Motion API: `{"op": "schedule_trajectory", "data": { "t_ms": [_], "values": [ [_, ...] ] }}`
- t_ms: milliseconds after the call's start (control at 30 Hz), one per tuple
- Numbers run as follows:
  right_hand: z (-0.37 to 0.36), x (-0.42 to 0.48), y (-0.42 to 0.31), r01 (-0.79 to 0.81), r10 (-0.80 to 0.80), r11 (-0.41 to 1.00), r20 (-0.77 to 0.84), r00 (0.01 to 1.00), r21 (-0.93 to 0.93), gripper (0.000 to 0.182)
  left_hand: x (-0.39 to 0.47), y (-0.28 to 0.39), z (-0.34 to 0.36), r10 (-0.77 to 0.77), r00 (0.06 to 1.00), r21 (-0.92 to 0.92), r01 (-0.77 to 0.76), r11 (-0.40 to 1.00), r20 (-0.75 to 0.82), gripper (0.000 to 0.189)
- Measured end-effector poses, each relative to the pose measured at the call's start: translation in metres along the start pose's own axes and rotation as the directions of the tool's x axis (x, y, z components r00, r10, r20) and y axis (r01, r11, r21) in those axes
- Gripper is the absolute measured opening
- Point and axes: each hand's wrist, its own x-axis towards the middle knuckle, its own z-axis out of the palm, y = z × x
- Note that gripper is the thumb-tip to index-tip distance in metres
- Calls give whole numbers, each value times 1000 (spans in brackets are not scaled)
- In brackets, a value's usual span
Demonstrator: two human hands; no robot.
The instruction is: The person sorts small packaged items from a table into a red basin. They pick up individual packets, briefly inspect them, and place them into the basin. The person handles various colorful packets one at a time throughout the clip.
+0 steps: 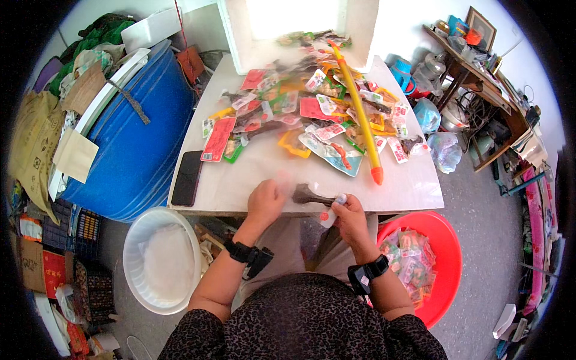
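My right hand (pixel 352 218) grips the end of a small clear packet (pixel 310 195) with a dark brown piece of food, shaped like a drumstick, inside. A pale flap with a red mark hangs below the fingers. My left hand (pixel 266 201) is raised over the table's front edge, left of that packet. Its fingers are blurred, with a faint reddish smear beside them, so I cannot make out whether it holds anything. Beyond both hands, a loose heap of sealed snack packets (pixel 317 108) covers the white table (pixel 252 182). A long yellow tube with orange ends (pixel 357 105) lies across the heap.
A white foam box (pixel 231 40) stands on its side at the table's back. The black phone (pixel 187 179) lies at the left edge. Below are a translucent basin (pixel 130 265) and, at right, a red basin (pixel 445 270) of packets. A blue barrel (pixel 144 126) stands left.
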Motion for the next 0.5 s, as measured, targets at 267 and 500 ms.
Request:
{"op": "schedule_trajectory", "data": {
  "t_ms": [267,500],
  "values": [
    [-28,-21,-19,256,-249,961,-69,966,109,14,0,-2,7,-2,1000,28,2,1000,3,12],
    [-28,-20,-15,80,-86,991,-51,995,-108,15,-2,5,13,27,998,-48,-29,998,-49,11]
  ]
}}
